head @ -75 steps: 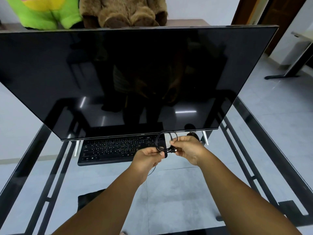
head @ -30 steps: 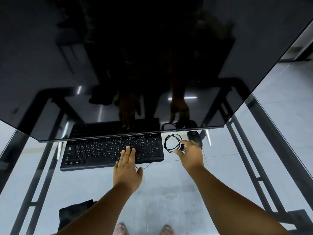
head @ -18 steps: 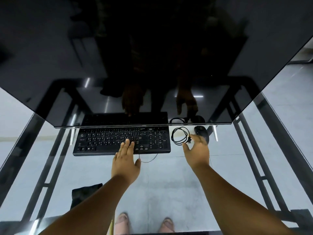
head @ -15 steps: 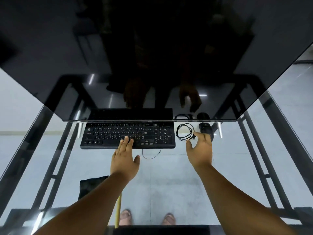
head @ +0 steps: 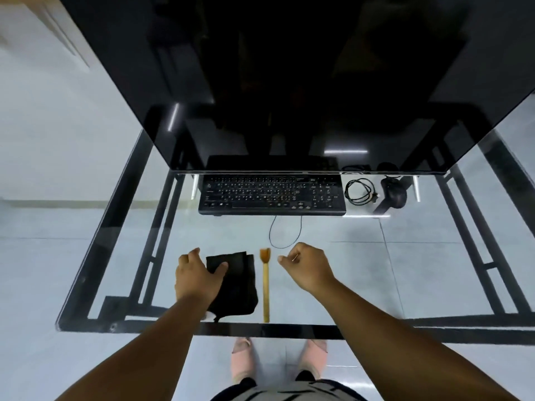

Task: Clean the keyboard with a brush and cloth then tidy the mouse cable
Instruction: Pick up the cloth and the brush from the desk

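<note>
The black keyboard [head: 272,195] lies on the glass desk under the monitor's lower edge. To its right rests the coiled mouse cable [head: 359,191], and beside that the black mouse [head: 395,192]. Near the desk's front edge lie a folded black cloth [head: 237,285] and a wooden brush [head: 265,282], bristles pointing away from me. My left hand [head: 197,274] rests on the cloth's left part, thumb on top and fingers spread. My right hand [head: 307,264] hovers right of the brush, fingers curled, nothing in it.
A large dark monitor [head: 289,82] overhangs the back of the glass desk [head: 376,270]. The keyboard's thin cable [head: 285,233] loops toward me on the glass. The black desk frame [head: 121,227] runs along both sides and the front. My feet show below the front edge.
Both hands have pulled back from the keyboard and mouse area to the desk's front. The coiled cable, let go, lies beside the mouse. The left hand now rests on the cloth.
</note>
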The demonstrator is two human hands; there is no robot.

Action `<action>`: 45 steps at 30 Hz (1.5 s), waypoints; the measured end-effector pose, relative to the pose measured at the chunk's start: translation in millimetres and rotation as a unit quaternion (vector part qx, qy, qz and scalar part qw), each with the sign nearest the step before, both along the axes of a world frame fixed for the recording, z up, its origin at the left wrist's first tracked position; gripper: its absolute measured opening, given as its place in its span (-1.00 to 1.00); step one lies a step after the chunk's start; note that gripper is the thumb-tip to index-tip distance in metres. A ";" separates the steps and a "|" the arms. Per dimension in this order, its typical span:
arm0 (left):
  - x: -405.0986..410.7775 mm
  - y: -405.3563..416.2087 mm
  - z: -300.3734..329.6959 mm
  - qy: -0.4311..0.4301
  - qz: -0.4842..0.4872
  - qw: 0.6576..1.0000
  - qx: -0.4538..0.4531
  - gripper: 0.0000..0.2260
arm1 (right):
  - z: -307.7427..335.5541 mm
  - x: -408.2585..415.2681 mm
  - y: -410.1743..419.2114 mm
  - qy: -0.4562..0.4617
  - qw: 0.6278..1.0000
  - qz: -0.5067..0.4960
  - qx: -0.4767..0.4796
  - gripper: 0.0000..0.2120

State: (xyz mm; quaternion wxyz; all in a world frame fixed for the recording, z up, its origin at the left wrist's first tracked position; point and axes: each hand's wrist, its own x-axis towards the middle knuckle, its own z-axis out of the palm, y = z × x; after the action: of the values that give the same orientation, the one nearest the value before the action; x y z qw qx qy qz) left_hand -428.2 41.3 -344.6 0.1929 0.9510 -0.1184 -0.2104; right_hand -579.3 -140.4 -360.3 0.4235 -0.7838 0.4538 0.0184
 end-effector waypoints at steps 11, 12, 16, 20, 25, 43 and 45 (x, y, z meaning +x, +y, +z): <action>-1.7 15.5 -1.8 0.150 0.024 0.988 -0.020 -0.72 | 2.6 27.3 48.2 0.120 0.991 0.017 0.055 -0.76; -0.4 14.5 -2.3 0.151 0.015 0.988 -0.017 -0.75 | 3.0 27.4 47.9 0.115 0.992 0.007 0.058 -0.76; 3.6 6.2 1.0 0.125 -0.039 0.991 -0.010 -0.82 | 7.5 25.1 41.6 0.074 0.996 -0.025 0.051 -0.80; 4.3 -5.6 3.5 0.142 -0.018 0.989 -0.044 -0.79 | 9.2 25.2 29.3 0.028 0.997 -0.044 0.052 -0.82; -3.0 -18.8 5.2 0.169 0.048 0.980 -0.093 -0.74 | 8.3 24.3 16.2 0.009 0.997 -0.049 0.052 -0.87; -1.9 -16.0 -0.7 0.241 0.087 0.946 -0.201 -0.84 | 6.7 16.5 8.7 0.011 0.998 -0.031 0.056 -0.85; 0.2 -19.0 6.7 0.245 0.089 0.933 -0.250 -0.89 | 13.5 18.6 6.9 -0.020 0.997 -0.048 0.054 -0.89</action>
State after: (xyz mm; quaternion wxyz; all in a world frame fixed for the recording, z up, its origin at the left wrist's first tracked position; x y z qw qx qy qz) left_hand -428.0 22.3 -337.9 0.4650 0.7978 -0.0313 -0.3826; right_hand -560.8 -133.5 -346.8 0.4750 -0.7370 0.4809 0.0065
